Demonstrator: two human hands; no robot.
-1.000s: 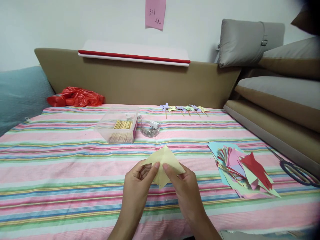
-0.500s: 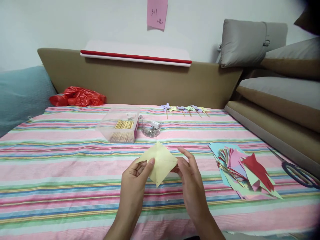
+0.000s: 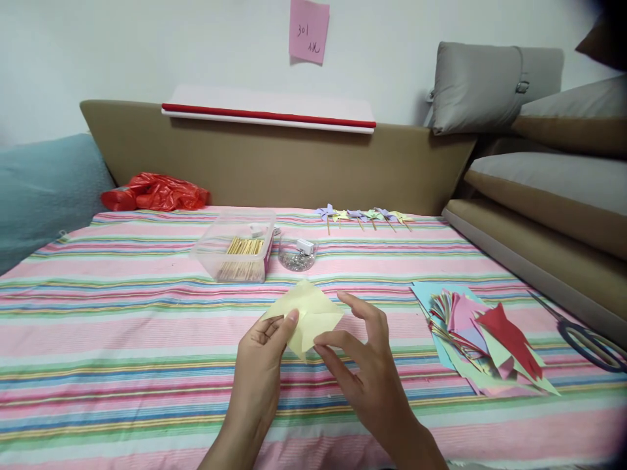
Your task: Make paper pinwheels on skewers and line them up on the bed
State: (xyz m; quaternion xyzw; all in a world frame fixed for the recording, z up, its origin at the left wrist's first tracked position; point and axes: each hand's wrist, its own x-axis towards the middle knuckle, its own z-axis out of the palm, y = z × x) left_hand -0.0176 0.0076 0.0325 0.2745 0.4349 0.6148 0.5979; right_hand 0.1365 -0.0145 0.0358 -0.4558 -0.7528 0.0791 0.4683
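A pale yellow square of paper is held up above the striped cloth, one corner pointing away from me and its right side split by a cut. My left hand grips it at the left, thumb on top near the centre and fingers underneath. At the lower right edge, my right hand pinches the paper between thumb and a finger, while its index finger reaches up apart from the sheet. The paper's lower right part is lifted slightly out of flat.
Behind the paper stand a clear plastic box of wooden sticks and a round dish of small metal pins. Finished pinwheels lie farther back. To the right are coloured paper pieces and scissors. A red plastic bag lies back left.
My right hand has moved from the paper's right corner down to its lower right edge and pinches there. The paper has opened along the cut. My left hand keeps its hold.
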